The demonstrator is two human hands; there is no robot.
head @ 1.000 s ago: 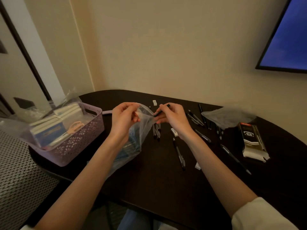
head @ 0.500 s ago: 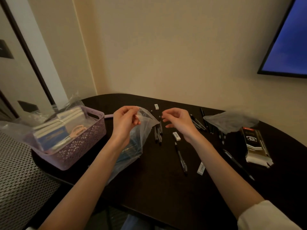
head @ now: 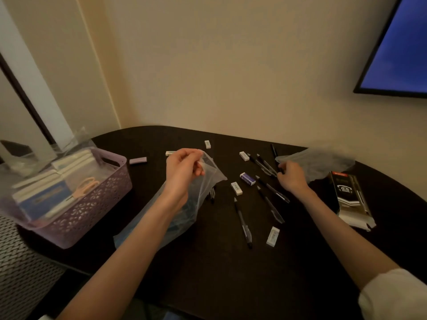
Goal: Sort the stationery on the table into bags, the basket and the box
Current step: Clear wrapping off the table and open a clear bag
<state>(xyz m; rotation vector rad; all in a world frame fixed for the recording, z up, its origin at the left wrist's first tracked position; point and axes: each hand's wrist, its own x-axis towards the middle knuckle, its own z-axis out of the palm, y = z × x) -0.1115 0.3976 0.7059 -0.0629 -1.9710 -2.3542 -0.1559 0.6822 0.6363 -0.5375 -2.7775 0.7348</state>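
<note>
Head view: left hand (head: 182, 172) pinches the rim of a clear plastic bag (head: 198, 199) held over the dark counter (head: 208, 273), bag partly filled with bluish items. Right hand (head: 292, 179) down among black pens (head: 265, 165), fingers (head: 283, 168) curled at one pen; actual grip unclear. White erasers (head: 236, 188) scattered nearby. Purple basket (head: 92, 211) left, pen box (head: 350, 199) right.

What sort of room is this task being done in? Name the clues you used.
Probably a hotel or living room, not a classroom: a wall-mounted screen glowing blue, a dark rounded table pushed into a plain corner, and a lilac basket of notebooks on it.
</note>
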